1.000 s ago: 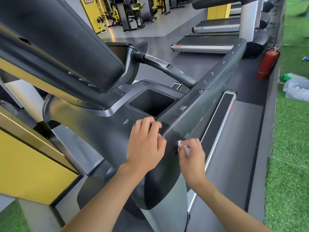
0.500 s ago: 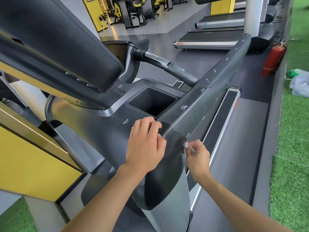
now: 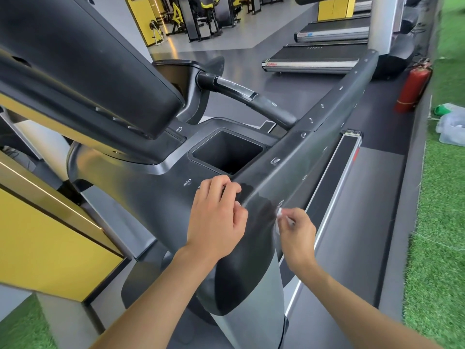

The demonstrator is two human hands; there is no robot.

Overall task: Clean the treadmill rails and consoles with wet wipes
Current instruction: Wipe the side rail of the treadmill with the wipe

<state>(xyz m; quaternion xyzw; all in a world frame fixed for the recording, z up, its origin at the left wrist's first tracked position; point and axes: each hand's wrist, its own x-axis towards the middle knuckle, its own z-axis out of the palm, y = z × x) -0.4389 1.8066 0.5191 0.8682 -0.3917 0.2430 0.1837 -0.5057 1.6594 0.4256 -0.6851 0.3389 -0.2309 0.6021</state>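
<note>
A dark grey treadmill side rail (image 3: 314,137) runs from the console base toward the far right. My right hand (image 3: 297,230) pinches a small white wet wipe (image 3: 278,215) and presses it against the rail's right face near its lower end, where a darker wet patch (image 3: 261,207) shows. My left hand (image 3: 219,220) rests on the top of the rail with curled fingers, just below the square cup holder (image 3: 226,153). The black console (image 3: 83,71) overhangs at upper left.
A curved black handlebar (image 3: 251,99) crosses behind the cup holder. The treadmill belt and side strip (image 3: 334,182) lie to the right. A red fire extinguisher (image 3: 412,89), a plastic bag (image 3: 453,127) on green turf, other treadmills (image 3: 312,60) and a yellow panel (image 3: 42,238) surround the machine.
My right hand with the wipe has shifted slightly down and around the rail's right face. The left hand has stayed in place. The view has tilted a little.
</note>
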